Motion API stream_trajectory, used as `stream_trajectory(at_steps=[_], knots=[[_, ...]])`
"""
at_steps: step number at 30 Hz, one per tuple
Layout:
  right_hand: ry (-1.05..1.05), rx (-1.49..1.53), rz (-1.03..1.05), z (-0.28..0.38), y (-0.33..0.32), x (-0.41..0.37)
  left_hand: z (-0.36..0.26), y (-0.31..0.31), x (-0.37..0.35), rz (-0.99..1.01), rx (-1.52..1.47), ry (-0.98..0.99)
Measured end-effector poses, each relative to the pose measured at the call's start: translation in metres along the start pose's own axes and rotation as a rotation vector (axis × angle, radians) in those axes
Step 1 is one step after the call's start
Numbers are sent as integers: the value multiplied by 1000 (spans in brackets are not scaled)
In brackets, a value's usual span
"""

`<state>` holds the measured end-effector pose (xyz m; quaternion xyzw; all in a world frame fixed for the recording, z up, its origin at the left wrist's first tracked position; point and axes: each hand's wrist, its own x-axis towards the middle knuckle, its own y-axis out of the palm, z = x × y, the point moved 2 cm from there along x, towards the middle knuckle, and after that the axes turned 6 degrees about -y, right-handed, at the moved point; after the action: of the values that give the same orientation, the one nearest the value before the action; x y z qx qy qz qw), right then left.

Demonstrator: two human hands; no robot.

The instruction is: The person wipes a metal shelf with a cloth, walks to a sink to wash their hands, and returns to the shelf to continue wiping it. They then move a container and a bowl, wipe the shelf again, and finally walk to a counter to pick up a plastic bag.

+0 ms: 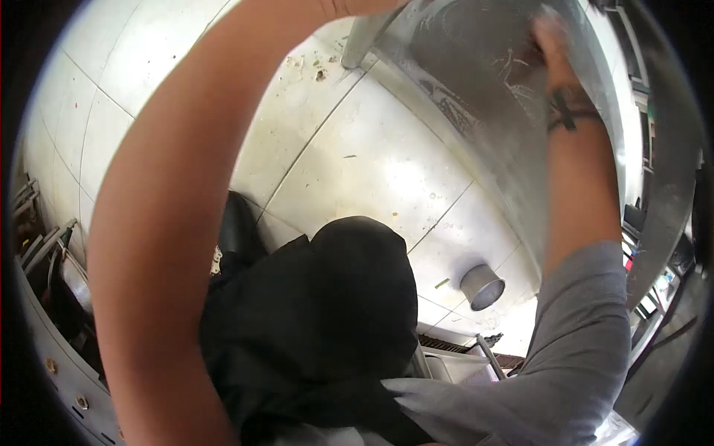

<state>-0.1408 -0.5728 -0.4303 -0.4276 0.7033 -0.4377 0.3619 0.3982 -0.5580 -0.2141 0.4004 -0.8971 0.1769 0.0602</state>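
My right hand is at the upper right, over a grey metal surface streaked with whitish suds. Motion smears its fingers, so whether it holds anything does not show. My left hand reaches the top edge of the view, close to a metal leg of the same piece. Most of that hand is cut off by the frame, and its fingers are hidden.
Below me lies a pale tiled floor with scattered bits of debris. A round metal container lies on its side there. Dark racks and tools stand at the left. My black-clad knee is bent in the middle.
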Motion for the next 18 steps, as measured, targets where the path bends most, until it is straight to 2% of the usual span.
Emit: stream_trajectory(at_steps=[1,3,4,5,7,8,9,10,11,12,14,15,17,18], knots=[[-96,54,-132,41,-6,37,-6,0,1,-7,-5,15],[-357,53,-545,165,-85,-24,-14,0,-2,-41,64,-280],[-380,162,-425,208,-122,-56,-11,0,-3,-111,-6,-258],[-410,260,-420,239,-142,-101,-12,-1,-4,-131,-26,-243],[-494,411,-566,276,-164,-188,-13,-2,-4,-117,-3,-277],[-554,458,-690,274,-163,-231,-3,-2,0,-53,125,-274],[-570,452,-744,264,-158,-271,-6,-3,-1,-64,116,-245],[-362,630,-455,249,-129,-301,-11,-4,-5,-53,89,-264],[-301,375,-92,223,-123,-339,-15,-3,-6,-39,63,-278],[-296,421,-97,188,-110,-369,-14,-3,-5,-35,57,-239],[-59,426,-22,113,-86,-424,-7,-1,-2,-38,-8,-340],[61,431,36,76,-75,-438,-8,1,-2,-33,-10,-308],[136,-180,341,-6,14,-444,-8,4,-5,-80,-114,-364],[158,-173,319,-7,1,-432,-6,7,-5,-76,-106,-334]])
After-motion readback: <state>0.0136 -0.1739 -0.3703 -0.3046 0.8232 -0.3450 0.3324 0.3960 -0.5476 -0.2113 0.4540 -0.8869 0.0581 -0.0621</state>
